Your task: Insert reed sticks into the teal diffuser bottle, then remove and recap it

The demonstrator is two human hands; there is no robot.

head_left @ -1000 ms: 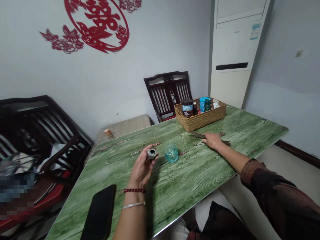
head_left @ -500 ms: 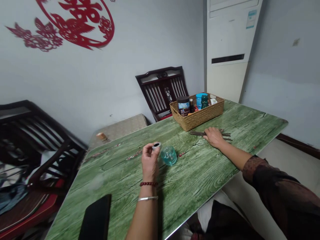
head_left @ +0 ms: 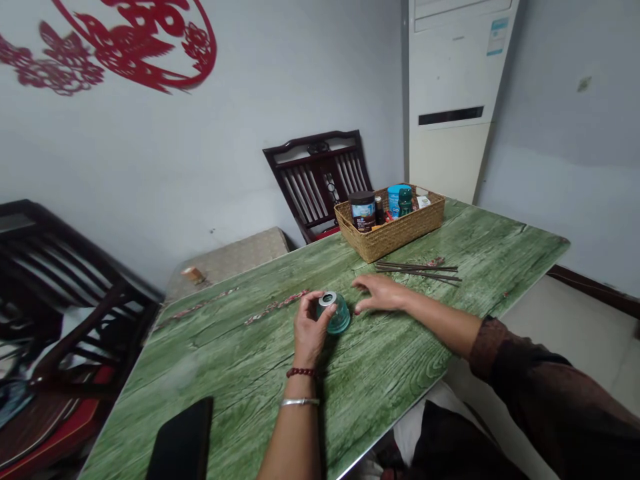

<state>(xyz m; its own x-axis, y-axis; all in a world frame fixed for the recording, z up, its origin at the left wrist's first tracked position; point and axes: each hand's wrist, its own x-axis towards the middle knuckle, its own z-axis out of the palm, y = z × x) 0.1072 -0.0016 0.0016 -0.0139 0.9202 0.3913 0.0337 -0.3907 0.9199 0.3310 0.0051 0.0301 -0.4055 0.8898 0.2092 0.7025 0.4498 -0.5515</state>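
My left hand (head_left: 310, 327) grips a silver ring-shaped cap (head_left: 327, 299) between thumb and fingers, at the mouth of a small glass bottle (head_left: 340, 318) with teal liquid. Whether the cap is seated on the bottle I cannot tell. To the right of the bottle, my right hand (head_left: 381, 293) hovers low with thumb and fingers apart and nothing in them. Several thin dark reed sticks (head_left: 420, 269) lie on the table beyond my right hand.
The green wood-patterned table (head_left: 240, 373) carries a wicker basket (head_left: 390, 241) of jars and bottles at the back. A black phone-like slab (head_left: 181, 437) lies at the near left. Dark wooden chairs (head_left: 320, 180) stand behind and at the left.
My left hand has brought the silver cap rightward onto the bottle's mouth. My right hand has left the sticks and moved left toward the bottle. The view has shifted slightly.
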